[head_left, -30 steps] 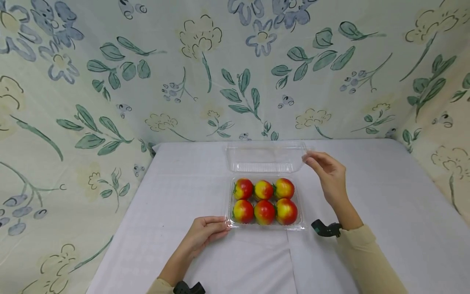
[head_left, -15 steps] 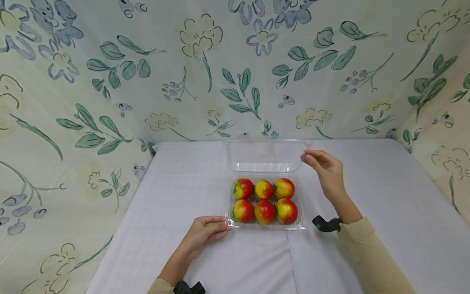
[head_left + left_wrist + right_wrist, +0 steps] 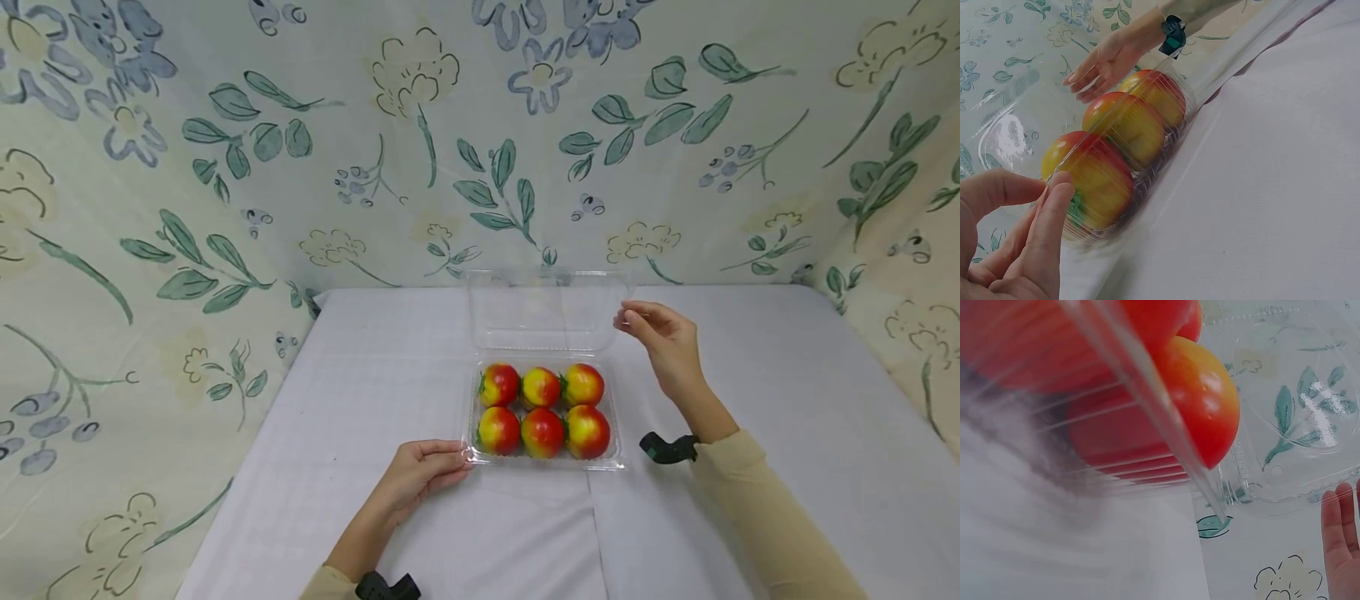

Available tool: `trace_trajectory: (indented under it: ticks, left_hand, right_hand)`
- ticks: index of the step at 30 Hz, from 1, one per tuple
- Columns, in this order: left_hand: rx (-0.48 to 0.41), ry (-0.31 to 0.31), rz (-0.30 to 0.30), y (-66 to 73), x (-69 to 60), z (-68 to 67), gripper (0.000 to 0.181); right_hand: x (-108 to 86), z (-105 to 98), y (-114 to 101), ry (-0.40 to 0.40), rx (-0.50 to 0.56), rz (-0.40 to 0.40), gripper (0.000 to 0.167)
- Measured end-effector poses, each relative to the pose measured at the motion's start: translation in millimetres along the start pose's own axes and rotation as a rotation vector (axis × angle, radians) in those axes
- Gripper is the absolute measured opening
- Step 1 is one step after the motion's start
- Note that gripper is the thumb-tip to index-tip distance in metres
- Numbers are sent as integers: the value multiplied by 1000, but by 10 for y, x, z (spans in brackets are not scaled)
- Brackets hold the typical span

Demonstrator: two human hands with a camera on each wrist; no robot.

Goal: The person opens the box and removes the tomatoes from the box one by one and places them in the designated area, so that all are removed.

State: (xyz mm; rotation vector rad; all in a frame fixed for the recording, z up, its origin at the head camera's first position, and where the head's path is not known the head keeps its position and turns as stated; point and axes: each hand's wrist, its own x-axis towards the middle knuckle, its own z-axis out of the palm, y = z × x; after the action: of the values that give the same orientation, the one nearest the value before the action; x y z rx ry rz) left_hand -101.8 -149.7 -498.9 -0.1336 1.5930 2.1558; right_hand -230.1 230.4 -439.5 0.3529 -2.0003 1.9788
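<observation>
A clear plastic clamshell container [image 3: 546,465] stands on the white cloth, holding several round red-and-yellow fruits [image 3: 542,433] with bits of green at their stems. My left hand [image 3: 427,475] pinches the rim at the near left corner; thumb and finger meet on that edge in the left wrist view. The hinged lid [image 3: 543,312] is raised at the back, tilted up and away from the fruits. At the lid's right edge is my right hand [image 3: 663,342], its fingertips touching the rim. In the right wrist view its fingers [image 3: 1335,525] look straight; the thumb is hidden there.
White cloth [image 3: 375,358] covers the table, with a crease running toward the near edge. A floral curtain [image 3: 300,167] hangs behind and along both sides, close behind the raised lid. Black wrist cameras [image 3: 667,448] sit on both wrists.
The lid has tilted further upright, its far edge rising against the curtain. My right hand has moved slightly up and left with it. The left hand and the fruits stay put.
</observation>
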Motion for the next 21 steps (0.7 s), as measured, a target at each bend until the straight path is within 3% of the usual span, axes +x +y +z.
trace_trajectory:
  ticks: [6, 13, 21]
  left_hand:
    - [-1, -4, 5, -2, 0, 0, 37]
    - [2, -9, 3, -5, 7, -6, 37]
    - [-2, -2, 2, 1, 6, -3, 37]
  right_hand:
    - [46, 4, 11, 4, 40, 48, 31]
    - [94, 1, 23, 9, 40, 98, 25]
    - [178, 25, 38, -20, 96, 92, 24]
